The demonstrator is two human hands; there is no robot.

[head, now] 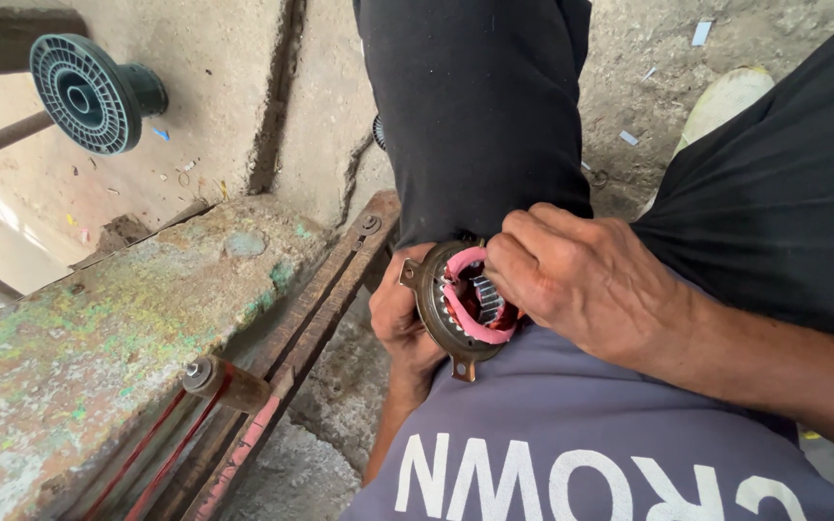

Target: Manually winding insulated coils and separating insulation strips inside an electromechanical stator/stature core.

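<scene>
A round motor stator (458, 307), braced against the knee at frame centre, is cupped from its nine o'clock side by the left hand (400, 323), steadying it while right hand (571, 280) fingers are closed on its pink winding (475, 326).

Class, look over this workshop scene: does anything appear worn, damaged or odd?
Yes. The bench top is badly worn, its green paint flaking off in patches. Paper scraps litter the floor. The stator held by the left hand and right hand looks rusty at its rim.
</scene>
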